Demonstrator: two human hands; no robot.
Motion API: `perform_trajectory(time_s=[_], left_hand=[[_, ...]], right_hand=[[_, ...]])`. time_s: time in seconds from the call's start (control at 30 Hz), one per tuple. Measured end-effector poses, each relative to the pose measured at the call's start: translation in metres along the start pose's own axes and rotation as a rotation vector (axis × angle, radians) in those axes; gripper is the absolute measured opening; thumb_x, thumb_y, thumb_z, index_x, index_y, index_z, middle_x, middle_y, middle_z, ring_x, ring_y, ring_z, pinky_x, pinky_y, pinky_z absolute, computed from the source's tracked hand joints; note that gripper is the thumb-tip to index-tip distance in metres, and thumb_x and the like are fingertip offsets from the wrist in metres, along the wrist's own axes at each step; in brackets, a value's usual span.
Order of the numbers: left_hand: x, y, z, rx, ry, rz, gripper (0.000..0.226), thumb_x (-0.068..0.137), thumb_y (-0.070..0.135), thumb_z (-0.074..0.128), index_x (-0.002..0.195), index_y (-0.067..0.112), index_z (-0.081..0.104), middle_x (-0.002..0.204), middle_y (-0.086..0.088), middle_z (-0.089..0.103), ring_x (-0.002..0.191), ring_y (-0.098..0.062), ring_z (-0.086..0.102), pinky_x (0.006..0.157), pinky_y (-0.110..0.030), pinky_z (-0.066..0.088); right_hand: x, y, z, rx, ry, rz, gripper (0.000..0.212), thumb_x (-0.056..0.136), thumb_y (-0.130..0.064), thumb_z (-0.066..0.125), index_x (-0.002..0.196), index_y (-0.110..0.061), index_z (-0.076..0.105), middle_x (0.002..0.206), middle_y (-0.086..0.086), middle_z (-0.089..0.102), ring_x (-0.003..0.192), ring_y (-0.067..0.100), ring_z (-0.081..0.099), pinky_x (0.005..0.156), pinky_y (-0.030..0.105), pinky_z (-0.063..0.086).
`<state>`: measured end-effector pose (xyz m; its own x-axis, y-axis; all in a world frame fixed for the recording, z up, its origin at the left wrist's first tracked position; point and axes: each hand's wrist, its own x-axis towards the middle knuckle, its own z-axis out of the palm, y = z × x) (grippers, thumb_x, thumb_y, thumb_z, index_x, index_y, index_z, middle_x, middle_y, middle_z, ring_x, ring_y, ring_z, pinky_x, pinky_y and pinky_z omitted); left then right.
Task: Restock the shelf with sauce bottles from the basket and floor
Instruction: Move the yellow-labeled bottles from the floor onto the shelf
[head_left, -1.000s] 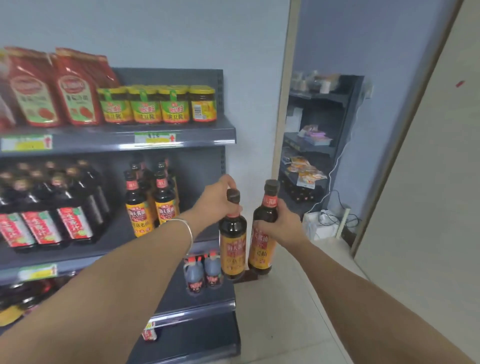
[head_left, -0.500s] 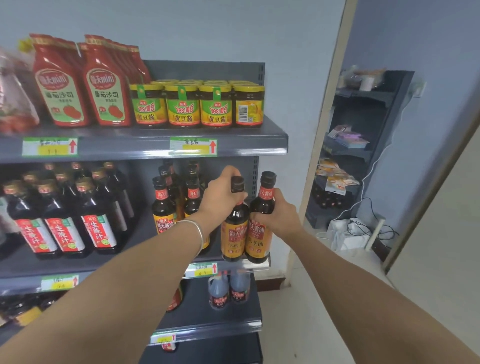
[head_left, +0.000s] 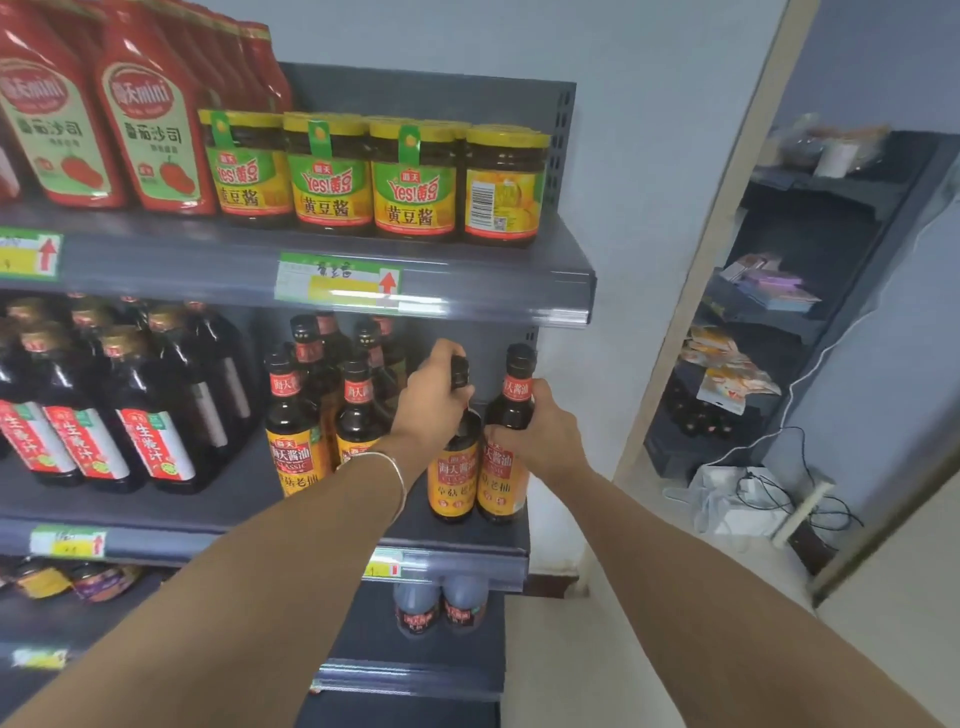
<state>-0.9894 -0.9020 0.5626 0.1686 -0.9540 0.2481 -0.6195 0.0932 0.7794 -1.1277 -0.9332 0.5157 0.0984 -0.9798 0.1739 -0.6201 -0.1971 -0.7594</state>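
Two upright dark sauce bottles (head_left: 453, 467) touching on shelf (head_left: 467, 540).

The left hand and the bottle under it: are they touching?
Touching. The head view shows the left hand with its fingers curled round the neck of the orange-labelled bottle, just below its cap.
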Motion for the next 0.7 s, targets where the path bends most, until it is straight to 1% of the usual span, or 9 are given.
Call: perform_trajectory(time_s=[0.17, 0.27, 0.43, 0.5, 0.6, 0.63, 0.7], left_hand=[[0.016, -0.002, 0.015, 0.013, 0.062, -0.051, 0.031, 0.089, 0.002, 0.052, 0.117, 0.012, 0.043, 0.111, -0.017, 0.057, 0.1, -0.034, 0.059, 0.088, -0.047, 0.052], [0.024, -0.007, 0.019, 0.02, 0.116, -0.067, 0.032, 0.089, 0.004, 0.052, 0.118, 0.013, 0.043, 0.114, -0.013, 0.058, 0.103, -0.032, 0.058, 0.091, -0.048, 0.05], [0.033, -0.013, 0.026, 0.05, 0.122, -0.05, 0.035, 0.091, 0.008, 0.052, 0.123, 0.016, 0.042, 0.119, -0.009, 0.057, 0.108, -0.027, 0.056, 0.095, -0.045, 0.047], [0.031, -0.018, 0.028, 0.026, 0.133, -0.05, 0.04, 0.092, 0.01, 0.052, 0.129, 0.019, 0.038, 0.121, -0.009, 0.057, 0.11, -0.026, 0.056, 0.097, -0.041, 0.046], [0.022, -0.026, 0.033, -0.076, 0.143, -0.087, 0.058, 0.093, 0.015, 0.053, 0.142, 0.024, 0.022, 0.12, -0.007, 0.058, 0.106, -0.021, 0.056, 0.095, -0.036, 0.044], [0.019, -0.029, 0.035, -0.108, 0.144, -0.103, 0.064, 0.093, 0.015, 0.054, 0.144, 0.024, 0.018, 0.123, -0.005, 0.057, 0.109, -0.019, 0.055, 0.098, -0.035, 0.043], [0.016, -0.037, 0.043, -0.156, 0.148, -0.122, 0.071, 0.09, 0.014, 0.059, 0.145, 0.023, 0.016, 0.134, -0.002, 0.051, 0.121, -0.017, 0.049, 0.105, -0.037, 0.041]], right_hand=[[0.029, 0.016, 0.005, -0.003, -0.041, -0.049, 0.048, 0.076, -0.029, 0.073, 0.113, -0.017, 0.045, 0.091, -0.005, 0.058, 0.087, 0.02, 0.058, 0.083, 0.04, 0.053], [0.044, 0.023, 0.012, 0.008, -0.078, -0.092, 0.046, 0.076, -0.03, 0.073, 0.11, -0.016, 0.045, 0.089, -0.006, 0.058, 0.084, 0.018, 0.056, 0.082, 0.039, 0.053], [0.058, 0.034, 0.021, 0.033, -0.084, -0.123, 0.045, 0.077, -0.031, 0.072, 0.11, -0.018, 0.045, 0.087, -0.006, 0.056, 0.082, 0.017, 0.055, 0.08, 0.038, 0.053], [0.06, 0.038, 0.024, 0.04, -0.095, -0.126, 0.046, 0.076, -0.034, 0.072, 0.11, -0.021, 0.044, 0.089, -0.006, 0.056, 0.083, 0.016, 0.056, 0.08, 0.04, 0.054], [0.059, 0.046, 0.028, 0.062, -0.095, -0.14, 0.051, 0.074, -0.039, 0.072, 0.114, -0.024, 0.043, 0.097, -0.005, 0.057, 0.09, 0.018, 0.06, 0.082, 0.041, 0.055], [0.059, 0.048, 0.029, 0.075, -0.093, -0.146, 0.053, 0.074, -0.04, 0.073, 0.115, -0.024, 0.043, 0.1, -0.004, 0.057, 0.093, 0.019, 0.061, 0.083, 0.041, 0.054], [0.058, 0.053, 0.031, 0.13, -0.094, -0.167, 0.058, 0.074, -0.04, 0.074, 0.12, -0.023, 0.043, 0.106, -0.003, 0.059, 0.1, 0.02, 0.06, 0.086, 0.041, 0.053]])
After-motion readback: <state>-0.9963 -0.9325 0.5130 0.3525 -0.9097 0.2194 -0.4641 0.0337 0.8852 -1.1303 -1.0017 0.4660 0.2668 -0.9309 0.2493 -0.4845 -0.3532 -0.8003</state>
